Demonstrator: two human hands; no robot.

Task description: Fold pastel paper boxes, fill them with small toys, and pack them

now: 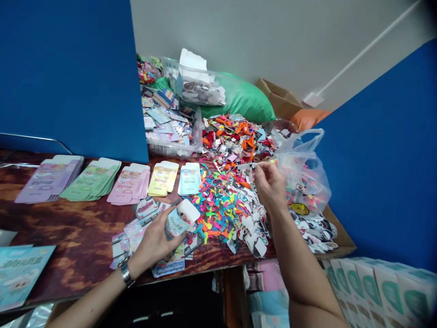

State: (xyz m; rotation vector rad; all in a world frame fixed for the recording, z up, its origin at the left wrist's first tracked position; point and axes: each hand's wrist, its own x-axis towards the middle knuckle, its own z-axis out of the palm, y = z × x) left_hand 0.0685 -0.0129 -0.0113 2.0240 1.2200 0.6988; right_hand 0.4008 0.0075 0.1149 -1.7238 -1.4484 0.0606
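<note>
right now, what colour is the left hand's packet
The packet is light blue, clearest in the head view.

On the table point(85, 232), packet stacks point(129, 184) lie left of the loose pieces point(218, 205), the bag point(307, 171) right of them.

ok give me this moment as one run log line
left hand: holding small blue box; right hand: pinched shut, any held piece unclear; between hands: colorful small pieces; beside right hand: clear plastic bag

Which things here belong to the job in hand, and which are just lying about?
Seemingly job things:
blue packet in the left grip
stacked blue packets
loose colourful pieces near the right grip

Probably just lying about:
green bag
rear cardboard box
</note>
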